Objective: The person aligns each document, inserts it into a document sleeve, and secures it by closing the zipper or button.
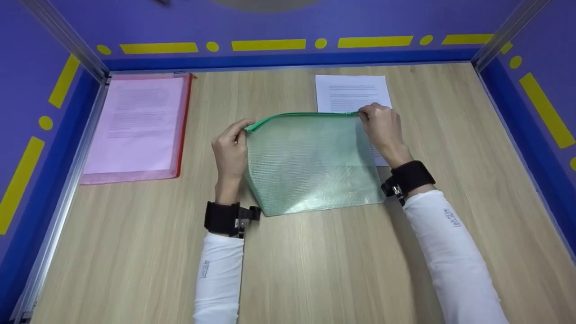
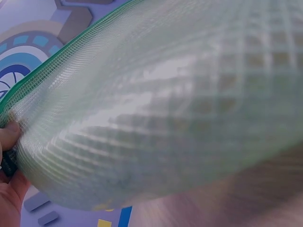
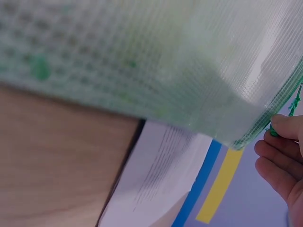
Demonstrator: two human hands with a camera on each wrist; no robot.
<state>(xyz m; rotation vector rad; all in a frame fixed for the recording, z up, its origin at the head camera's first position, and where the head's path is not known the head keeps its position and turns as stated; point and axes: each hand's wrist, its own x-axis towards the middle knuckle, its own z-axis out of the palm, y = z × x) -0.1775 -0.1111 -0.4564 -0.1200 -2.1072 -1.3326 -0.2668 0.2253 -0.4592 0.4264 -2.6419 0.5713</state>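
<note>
A translucent green mesh zipper pouch is held up above the table, its green zipper edge along the top. My left hand pinches the pouch's upper left corner; in the left wrist view its thumb shows at that corner. At the zipper's right end, my right hand pinches a small green piece, probably the zipper pull, between thumb and forefinger. A green cord hangs beside those fingers. Printed paper lies behind the pouch and is partly covered by it.
A red-edged clear folder with printed sheets lies at the table's far left. Purple and blue panels with yellow marks wall in the wooden table at the back and sides.
</note>
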